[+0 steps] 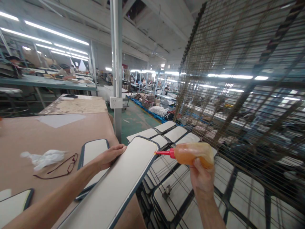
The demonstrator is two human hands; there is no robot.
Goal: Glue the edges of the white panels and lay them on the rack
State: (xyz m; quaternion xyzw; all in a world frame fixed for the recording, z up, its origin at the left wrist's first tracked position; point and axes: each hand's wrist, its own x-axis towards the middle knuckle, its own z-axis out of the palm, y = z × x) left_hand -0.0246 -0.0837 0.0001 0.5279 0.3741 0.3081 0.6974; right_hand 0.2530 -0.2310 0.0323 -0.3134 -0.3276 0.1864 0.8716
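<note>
Nearest: panel (126,181), held over the edge of the table (19,136). Long axis slants from the lower left, close to the wearer, up and away to the right; rounded far end points forward and rightward. Face off-white, smooth, flat; border dark blue, with a thin yellowish line along the right edge and far end.

Left hand (111,157) closed on the panel's left edge, near the far end. Right hand (202,178) wrapped round the bottle (192,151). Hands apart, one either side of the panel.

Bottle: translucent, amber contents, lying nearly level, red nozzle (166,153) pointing left. Tip at the panel's far right corner; seems to touch, though contact is too small to confirm.

On the table, left: second panel (95,149), partly behind the left forearm; glasses (71,166) and crumpled tissue (49,158) beside it.

Right: rows of similar panels on a rack (265,57), wire shelves tilted steeply above.

Farther: metal post (116,63) with socket (116,102); beyond, people at a bench (47,83) under tube lights (57,33).
</note>
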